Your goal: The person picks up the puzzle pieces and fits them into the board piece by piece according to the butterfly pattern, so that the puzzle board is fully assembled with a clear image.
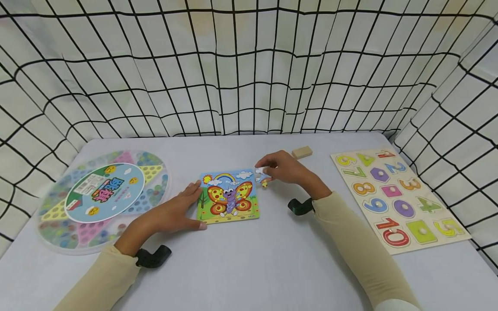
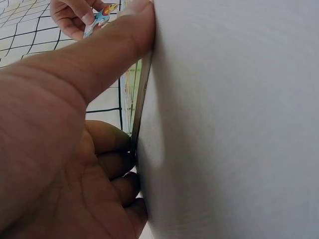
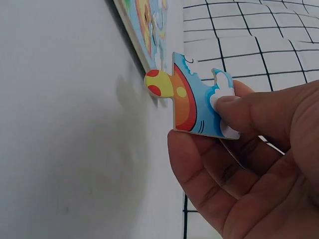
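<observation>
A butterfly jigsaw puzzle board lies flat in the middle of the table. Along its left side rests my left hand, fingertips at the left edge and thumb at the near left corner. In the left wrist view, the thumb lies against the board's thin edge. Just off the board's upper right side, my right hand pinches a jigsaw piece between thumb and fingers. The piece is blue with a white cloud, an orange band and a yellow knob with red spots. It is held tilted, apart from the board.
A round Chinese checkers set with marbles lies on the left. On the right is a wooden number and shape board. A small wooden block sits beyond my right hand. Black netting over white cloth surrounds the table.
</observation>
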{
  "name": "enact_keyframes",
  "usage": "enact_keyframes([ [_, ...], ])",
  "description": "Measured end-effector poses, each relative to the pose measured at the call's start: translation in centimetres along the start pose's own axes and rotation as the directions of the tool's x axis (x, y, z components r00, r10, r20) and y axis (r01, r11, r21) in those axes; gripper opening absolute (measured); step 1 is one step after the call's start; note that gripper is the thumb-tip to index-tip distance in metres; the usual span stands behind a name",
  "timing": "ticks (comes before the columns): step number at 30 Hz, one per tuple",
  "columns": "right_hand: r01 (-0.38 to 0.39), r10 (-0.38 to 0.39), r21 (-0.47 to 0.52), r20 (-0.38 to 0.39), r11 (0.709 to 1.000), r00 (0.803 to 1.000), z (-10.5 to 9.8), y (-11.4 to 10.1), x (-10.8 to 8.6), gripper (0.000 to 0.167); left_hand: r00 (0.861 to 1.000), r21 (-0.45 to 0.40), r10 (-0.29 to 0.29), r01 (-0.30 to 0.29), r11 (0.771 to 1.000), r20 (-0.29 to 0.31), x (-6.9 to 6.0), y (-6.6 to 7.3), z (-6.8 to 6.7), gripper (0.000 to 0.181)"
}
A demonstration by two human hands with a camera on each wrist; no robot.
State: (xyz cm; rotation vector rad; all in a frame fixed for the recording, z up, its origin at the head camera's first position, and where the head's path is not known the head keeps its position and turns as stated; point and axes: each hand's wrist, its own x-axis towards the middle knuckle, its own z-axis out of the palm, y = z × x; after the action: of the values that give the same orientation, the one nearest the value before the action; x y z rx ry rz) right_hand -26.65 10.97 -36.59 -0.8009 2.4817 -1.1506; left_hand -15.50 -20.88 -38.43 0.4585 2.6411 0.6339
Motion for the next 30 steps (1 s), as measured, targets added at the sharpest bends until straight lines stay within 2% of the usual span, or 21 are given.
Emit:
enact_keyframes([
  [7, 0.023, -0.023, 0.018, 0.010, 1.000, 1.000, 1.1, -1.0, 1.0, 0.024, 1.000, 0.007, -0.004, 0.004, 1.000, 0.001, 0.0, 0.0, 0.0, 0.110],
  [17, -0.027, 0.027, 0.042, 0.006, 0.999, 1.000, 2.6, -1.3, 2.8, 0.022, 1.000, -0.003, -0.009, 0.009, 1.000, 0.006, -0.1, 0.1, 0.0, 0.110],
  [24, -0.059, 0.059, 0.025, 0.000, 0.998, 0.998, 3.3, -1.6, 3.4, 0.019, 1.000, -0.005, 0.007, -0.007, 1.000, 0.004, -0.1, 0.1, -0.1, 0.110],
  [30, -0.087, 0.087, -0.039, 0.000, 0.995, 0.996, 3.6, -2.1, 3.4, 0.021, 1.000, -0.013, 0.027, -0.027, 1.000, -0.004, -0.1, 0.1, -0.1, 0.109],
])
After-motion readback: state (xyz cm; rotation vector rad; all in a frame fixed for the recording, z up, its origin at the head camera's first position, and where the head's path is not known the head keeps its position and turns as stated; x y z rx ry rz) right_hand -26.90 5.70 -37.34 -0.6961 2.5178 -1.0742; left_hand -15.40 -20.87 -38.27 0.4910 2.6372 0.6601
